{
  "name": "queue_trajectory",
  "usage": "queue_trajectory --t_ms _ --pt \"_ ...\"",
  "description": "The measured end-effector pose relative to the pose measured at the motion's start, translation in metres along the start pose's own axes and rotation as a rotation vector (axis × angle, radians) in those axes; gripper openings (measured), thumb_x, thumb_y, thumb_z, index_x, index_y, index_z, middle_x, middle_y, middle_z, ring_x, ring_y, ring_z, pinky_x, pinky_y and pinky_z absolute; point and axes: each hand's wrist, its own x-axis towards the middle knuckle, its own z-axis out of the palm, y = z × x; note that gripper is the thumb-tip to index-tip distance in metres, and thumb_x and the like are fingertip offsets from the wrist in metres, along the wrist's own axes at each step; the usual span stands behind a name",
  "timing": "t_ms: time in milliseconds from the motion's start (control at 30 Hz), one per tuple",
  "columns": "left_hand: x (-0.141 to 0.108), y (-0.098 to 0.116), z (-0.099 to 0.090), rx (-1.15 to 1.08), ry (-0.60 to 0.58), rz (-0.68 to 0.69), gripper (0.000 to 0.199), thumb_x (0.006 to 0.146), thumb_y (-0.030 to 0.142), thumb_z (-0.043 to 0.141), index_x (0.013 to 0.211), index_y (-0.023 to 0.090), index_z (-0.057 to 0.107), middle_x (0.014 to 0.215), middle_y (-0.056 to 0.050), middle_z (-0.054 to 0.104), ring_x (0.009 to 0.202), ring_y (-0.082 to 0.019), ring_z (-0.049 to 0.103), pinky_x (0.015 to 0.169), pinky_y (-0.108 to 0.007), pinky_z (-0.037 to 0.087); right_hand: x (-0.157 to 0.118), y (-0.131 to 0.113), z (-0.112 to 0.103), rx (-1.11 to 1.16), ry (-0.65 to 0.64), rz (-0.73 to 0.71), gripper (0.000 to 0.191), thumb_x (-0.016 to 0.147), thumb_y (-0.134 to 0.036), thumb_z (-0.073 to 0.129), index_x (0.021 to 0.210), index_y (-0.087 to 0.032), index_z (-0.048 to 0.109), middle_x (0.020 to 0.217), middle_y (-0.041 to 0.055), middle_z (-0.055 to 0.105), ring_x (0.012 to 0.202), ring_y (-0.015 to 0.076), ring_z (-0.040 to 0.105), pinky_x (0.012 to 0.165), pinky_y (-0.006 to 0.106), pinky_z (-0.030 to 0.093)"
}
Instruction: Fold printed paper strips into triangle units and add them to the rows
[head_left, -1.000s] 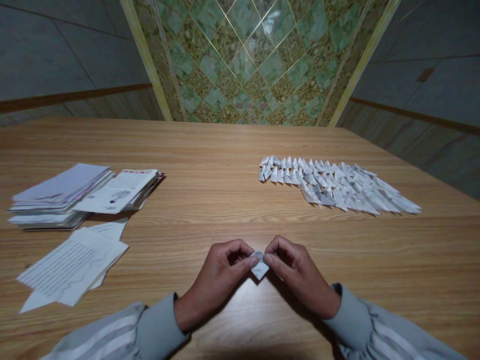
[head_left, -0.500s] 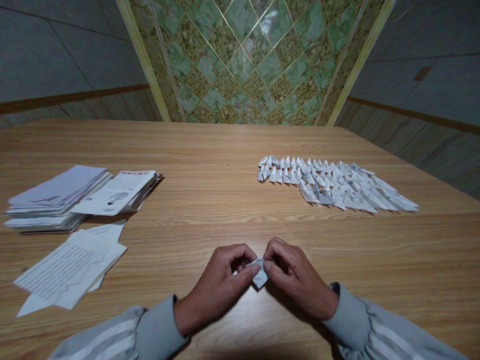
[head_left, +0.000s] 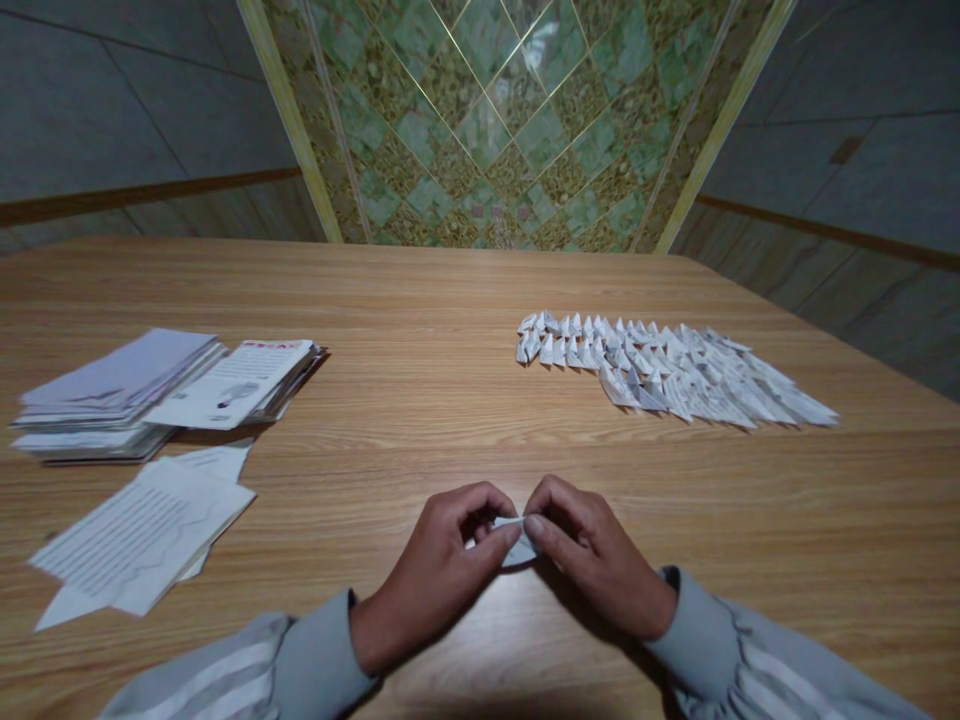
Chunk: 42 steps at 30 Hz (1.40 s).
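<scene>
Between my two hands is a small folded piece of paper (head_left: 516, 551), pale with faint print, low over the near middle of the table. My left hand (head_left: 457, 540) pinches its left side, thumb on the near face. From the right, my right hand (head_left: 585, 545) grips the upper right part with thumb and curled fingers. The fingertips of both hands nearly meet at the paper's top edge. My fingers hide much of the paper's far side.
Several folded paper boats (head_left: 660, 365) stand in tight rows at the right. On the left lie a thick stack of papers (head_left: 120, 375), a printed booklet pile (head_left: 240, 385) and loose torn sheets (head_left: 150, 530). The wooden table (head_left: 405, 400) reaches a tiled wall (head_left: 480, 130).
The lower point of the folded paper no longer shows; its near edge now looks rounded and wider. My right thumb has shifted slightly up and left. Both hands keep nearly the same place.
</scene>
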Motion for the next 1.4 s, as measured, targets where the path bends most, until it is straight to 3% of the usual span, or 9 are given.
queue_trajectory --t_ms 100,233,400,500,867,1200,1400 --pt "0.001 0.000 -0.001 -0.009 0.013 0.002 0.015 0.083 0.028 0.062 0.076 0.016 0.064 0.066 0.000 0.058 0.062 -0.013 0.051 0.056 -0.021 0.039 0.000 0.000 0.000 0.018 0.000 0.016 0.021 0.094 -0.030 0.050 0.077 -0.019 0.054 0.068 -0.0026 0.052 0.064 0.0127 0.048 0.059 0.025 0.034" --pt "0.001 0.005 -0.001 0.121 0.044 0.107 0.012 0.082 0.023 0.060 0.073 0.016 0.064 0.067 -0.001 0.062 0.062 -0.014 0.054 0.058 -0.023 0.041 0.001 -0.002 0.001 -0.060 -0.007 -0.012 0.014 0.091 -0.027 0.054 0.079 -0.019 0.054 0.069 -0.0025 0.052 0.064 0.0129 0.048 0.058 0.024 0.033" --pt "-0.001 0.007 -0.001 0.138 0.054 0.155 0.010 0.081 0.021 0.062 0.089 0.016 0.065 0.076 -0.002 0.066 0.064 -0.014 0.057 0.060 -0.022 0.045 0.001 -0.001 -0.001 -0.083 0.024 -0.042 0.015 0.094 -0.027 0.053 0.081 -0.020 0.056 0.073 -0.0009 0.056 0.068 0.0140 0.052 0.062 0.025 0.036" --pt "0.000 0.005 -0.002 0.146 0.051 0.162 0.007 0.082 0.020 0.063 0.086 0.016 0.067 0.074 -0.002 0.066 0.065 -0.013 0.058 0.061 -0.022 0.044 0.001 0.000 -0.002 -0.080 0.027 -0.040 0.017 0.095 -0.029 0.052 0.081 -0.020 0.055 0.072 -0.0007 0.056 0.068 0.0144 0.052 0.062 0.026 0.036" --pt "0.001 -0.002 -0.005 -0.028 -0.002 0.034 0.020 0.086 0.031 0.064 0.076 0.014 0.068 0.068 -0.002 0.064 0.064 -0.014 0.055 0.059 -0.023 0.042 0.001 -0.001 -0.002 -0.183 0.029 -0.165 0.019 0.097 -0.025 0.050 0.079 -0.020 0.054 0.073 -0.0009 0.053 0.070 0.0142 0.050 0.063 0.027 0.035" --pt "0.009 -0.004 -0.005 -0.322 0.010 -0.122 0.018 0.075 0.030 0.074 0.077 0.012 0.071 0.072 -0.004 0.068 0.068 -0.015 0.059 0.064 -0.025 0.045 0.000 0.000 -0.003 -0.130 0.054 -0.096 0.021 0.096 -0.029 0.050 0.078 -0.020 0.053 0.070 -0.0015 0.054 0.067 0.0141 0.051 0.062 0.027 0.035" --pt "0.007 -0.004 -0.007 -0.237 -0.046 -0.066 0.018 0.079 0.030 0.072 0.074 0.012 0.071 0.069 -0.004 0.068 0.066 -0.015 0.058 0.062 -0.025 0.044 0.000 -0.001 -0.001 -0.182 0.019 -0.133 0.014 0.094 -0.023 0.051 0.080 -0.020 0.054 0.075 0.0003 0.055 0.071 0.0150 0.051 0.063 0.027 0.035"
